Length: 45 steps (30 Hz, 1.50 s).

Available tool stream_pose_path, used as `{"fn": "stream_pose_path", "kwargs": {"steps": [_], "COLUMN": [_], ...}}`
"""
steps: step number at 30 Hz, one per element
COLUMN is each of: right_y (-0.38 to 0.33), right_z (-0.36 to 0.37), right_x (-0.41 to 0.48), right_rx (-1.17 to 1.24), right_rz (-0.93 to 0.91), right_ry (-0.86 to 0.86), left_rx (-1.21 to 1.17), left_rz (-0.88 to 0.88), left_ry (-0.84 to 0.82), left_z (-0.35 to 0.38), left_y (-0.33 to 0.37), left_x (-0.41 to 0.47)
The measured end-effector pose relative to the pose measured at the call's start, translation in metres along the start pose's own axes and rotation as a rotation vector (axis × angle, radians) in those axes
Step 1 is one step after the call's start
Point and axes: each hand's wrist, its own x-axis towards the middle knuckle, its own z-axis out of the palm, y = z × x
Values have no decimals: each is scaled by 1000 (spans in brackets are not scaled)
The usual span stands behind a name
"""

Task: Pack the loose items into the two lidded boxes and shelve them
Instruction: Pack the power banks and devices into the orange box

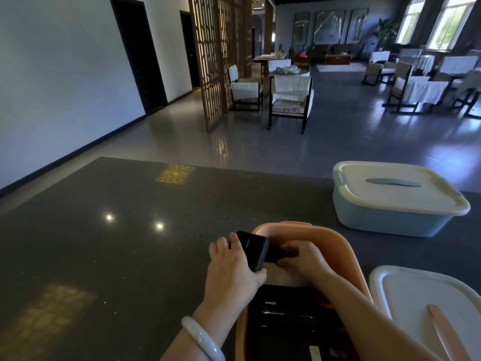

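A dark speckled stone counter (104,256) fills the lower half of the head view. Beyond it is a dim hall with a wooden lattice screen (216,61) at upper centre, white-draped chairs (289,97) and bright windows (450,19) at upper right.

At lower centre stands the open orange box (348,251). My left hand (231,267) is clamped round a black power bank (253,252), tilted over the box's far-left rim. My right hand (304,259), just beside it inside the box, has its fingers curled round a second black piece (276,252); what it is I cannot tell. Nearer me in the box lies a black Anker pack (283,306).

The blue box (385,217) sits at mid right with its cream lid (398,188) on. The loose white lid (406,295) lies at lower right, beside the orange box. A pale bangle (203,340) circles my left wrist.
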Motion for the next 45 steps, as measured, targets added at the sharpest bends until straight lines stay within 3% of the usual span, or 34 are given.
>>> {"fn": "stream_pose_path", "kwargs": {"steps": [4, 8, 12, 16, 21, 25, 27, 31, 36, 38, 41, 45], "right_y": [3, -22, -47, -50, -48, -61, -64, -68, -57, -57, -61, -58], "right_z": [-6, -18, -13, -9, -23, -39, -45, -50, -46, -42, -37, -31], "right_x": [-2, -25, -39, -34, -43, -54, -56, -59, -55, -53, -54, -58], "right_rx": [0, 439, 658, 721, 760, 806, 720, 642, 626, 455, 7, -312], "right_rz": [-13, -56, -30, 82, 87, 12, -26, -39, -43, -139, -285, -220], "right_ry": [-9, 174, -91, -88, -142, -224, -272, -302, -281, -234, -136, 65], "left_rx": [-43, -87, -61, -77, -383, -736, -860, -851, -978, -1048, -1128, -1305], "left_rz": [-4, 14, 25, 49, -7, -114, -174, -197, -256, -305, -325, -375], "left_ry": [-20, 8, 31, -55, -228, -204, -266, -378, -369, -307, -238, -214], "left_z": [-1, -1, 5, 2, -19, -30, -32, -34, -28, -23, -18, -15], "left_y": [-2, 1, 14, 24, 13, 3, -1, -11, -12, -9, -2, 4], "left_x": [1, 2, 10, 13, 24, 31, 33, 30, 29, 26, 19, 12]}}
